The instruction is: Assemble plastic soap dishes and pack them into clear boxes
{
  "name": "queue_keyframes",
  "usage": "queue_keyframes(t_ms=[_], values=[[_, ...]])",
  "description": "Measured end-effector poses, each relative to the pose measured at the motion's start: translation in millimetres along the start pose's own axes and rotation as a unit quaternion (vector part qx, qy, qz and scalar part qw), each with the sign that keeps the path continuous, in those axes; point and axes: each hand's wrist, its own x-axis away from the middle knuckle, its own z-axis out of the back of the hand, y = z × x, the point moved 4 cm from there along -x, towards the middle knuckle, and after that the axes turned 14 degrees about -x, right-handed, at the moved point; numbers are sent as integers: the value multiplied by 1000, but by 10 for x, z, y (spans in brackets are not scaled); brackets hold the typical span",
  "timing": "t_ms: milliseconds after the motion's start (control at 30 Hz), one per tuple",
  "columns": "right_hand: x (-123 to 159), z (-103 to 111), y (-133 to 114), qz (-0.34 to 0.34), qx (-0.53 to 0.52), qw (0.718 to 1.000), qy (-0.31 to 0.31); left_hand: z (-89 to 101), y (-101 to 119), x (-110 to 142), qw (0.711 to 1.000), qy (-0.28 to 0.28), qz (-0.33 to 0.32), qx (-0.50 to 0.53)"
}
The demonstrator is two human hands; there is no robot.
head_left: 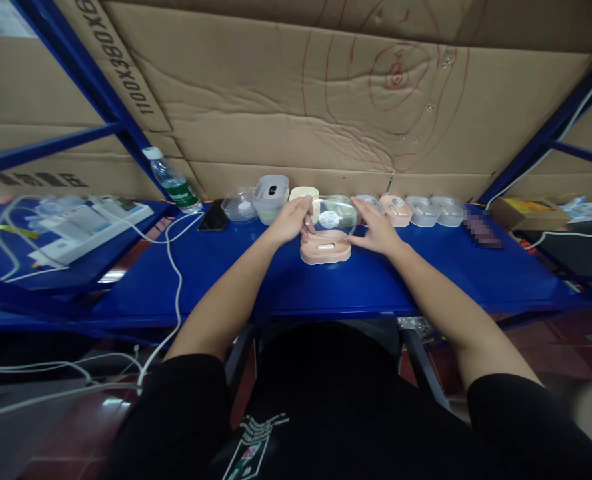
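Note:
A pink oval box base (326, 249) sits on the blue bench top (226, 267) in front of me. Above it I hold a clear plastic lid (335, 215) with a round white sticker. My left hand (290, 220) pinches the lid's left edge with curled fingers. My right hand (376, 230) grips its right edge, fingers bent around it. The lid is tilted, its lower rim close to the base.
Along the back stand clear and pink boxes (423, 210), a grey-white container (271, 195), a cream box (303, 194), a black phone (213, 217) and a water bottle (172, 180). White cables (176, 267) trail left. A cardboard wall (326, 100) closes the back.

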Motion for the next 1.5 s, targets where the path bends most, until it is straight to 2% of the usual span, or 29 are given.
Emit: queue_keyframes(t_ms=[133, 233, 367, 433, 600, 833, 1500], values=[[11, -35, 39, -18, -17, 1000, -16, 32, 5, 23, 999, -23, -17, 16], [17, -56, 83, -27, -43, 999, -15, 74, 20, 70, 996, -76, -43, 13], [19, -110, 138, -32, -96, 994, -27, 132, -44, 104, 984, -163, -50, -47], [17, -139, 155, -32, -120, 991, -40, 167, -102, 97, 978, -179, -45, -96], [14, -169, 165, -20, -126, 989, -68, 223, -164, 84, 960, -157, -41, -227], [30, -212, 224, -24, -123, 986, -107, 192, -55, 136, 915, -146, -67, -370], [45, -175, 206, -59, -125, 982, -131, 34, -84, 127, 905, -190, -107, -366]])
